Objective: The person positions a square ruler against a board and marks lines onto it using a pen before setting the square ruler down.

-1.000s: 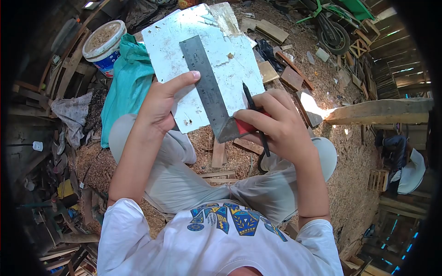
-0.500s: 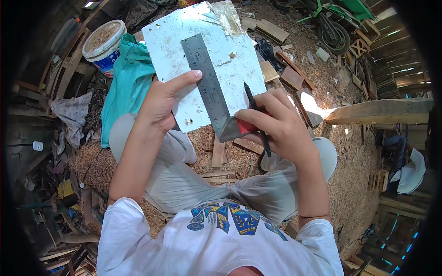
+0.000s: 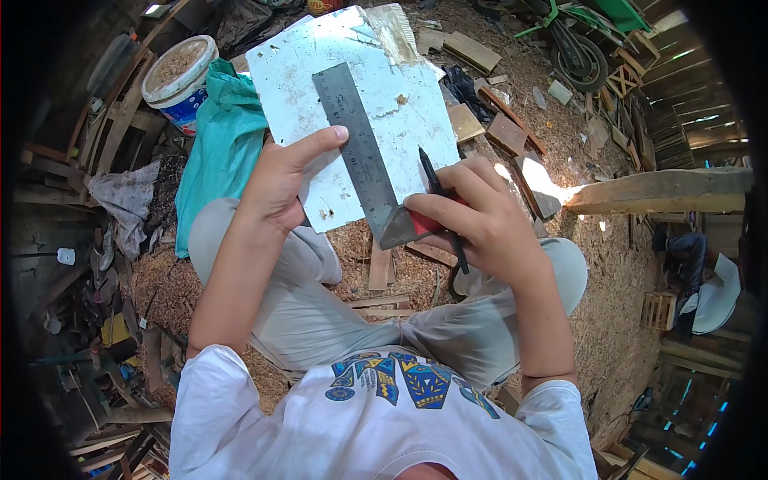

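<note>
A scuffed white board tilts in front of me above my lap, its upper right corner chipped. My left hand grips the board's left edge, with the thumb pressing on the steel blade of a try square. That blade lies slantwise across the board's face. At the lower end, my right hand is closed on the square's red handle. The same hand also holds a black pen between its fingers, point upward over the board. The fingers behind the board are hidden.
A bucket of shavings and a green sack stand to the left. Wood offcuts lie on the shaving-covered floor. At right are a wooden beam, a wheel and, farther off, a seated person.
The try square, pen and right hand have shifted very slightly left. Both hands keep their grips, and the board has barely moved.
</note>
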Demonstrator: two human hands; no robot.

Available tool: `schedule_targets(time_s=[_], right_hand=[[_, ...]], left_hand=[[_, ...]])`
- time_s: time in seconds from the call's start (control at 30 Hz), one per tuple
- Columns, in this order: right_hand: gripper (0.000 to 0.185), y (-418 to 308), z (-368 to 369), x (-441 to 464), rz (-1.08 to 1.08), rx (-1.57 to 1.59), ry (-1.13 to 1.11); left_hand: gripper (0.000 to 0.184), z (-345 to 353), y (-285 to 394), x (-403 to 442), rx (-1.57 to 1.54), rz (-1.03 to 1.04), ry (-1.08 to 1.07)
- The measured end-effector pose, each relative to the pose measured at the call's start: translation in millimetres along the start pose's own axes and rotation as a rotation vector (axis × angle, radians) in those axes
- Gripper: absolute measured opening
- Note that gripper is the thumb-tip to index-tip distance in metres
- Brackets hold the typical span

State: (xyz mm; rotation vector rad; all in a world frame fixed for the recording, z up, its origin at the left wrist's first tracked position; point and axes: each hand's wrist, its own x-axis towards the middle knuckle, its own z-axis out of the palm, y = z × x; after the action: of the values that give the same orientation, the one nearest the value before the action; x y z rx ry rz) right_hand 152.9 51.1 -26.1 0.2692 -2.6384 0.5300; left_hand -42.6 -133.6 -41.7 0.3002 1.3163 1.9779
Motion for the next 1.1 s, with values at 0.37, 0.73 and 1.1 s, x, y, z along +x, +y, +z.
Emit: schedule_targets(time_s=[0.37, 0.73, 1.1], right_hand=[[0.047, -3, -18, 5, -0.05, 0.039, 0.02], [0.028, -7, 11, -2, 0.294, 0.494, 0.273], [0.015, -11, 22, -2, 0.365, 0.453, 0.308]], left_hand=[[0.053, 4, -3, -2, -0.024, -0.014, -0.03], [0.051, 17, -22, -8, 0.024, -0.06, -0.078], [0.051, 22, -22, -12, 0.032, -0.056, -0.1]])
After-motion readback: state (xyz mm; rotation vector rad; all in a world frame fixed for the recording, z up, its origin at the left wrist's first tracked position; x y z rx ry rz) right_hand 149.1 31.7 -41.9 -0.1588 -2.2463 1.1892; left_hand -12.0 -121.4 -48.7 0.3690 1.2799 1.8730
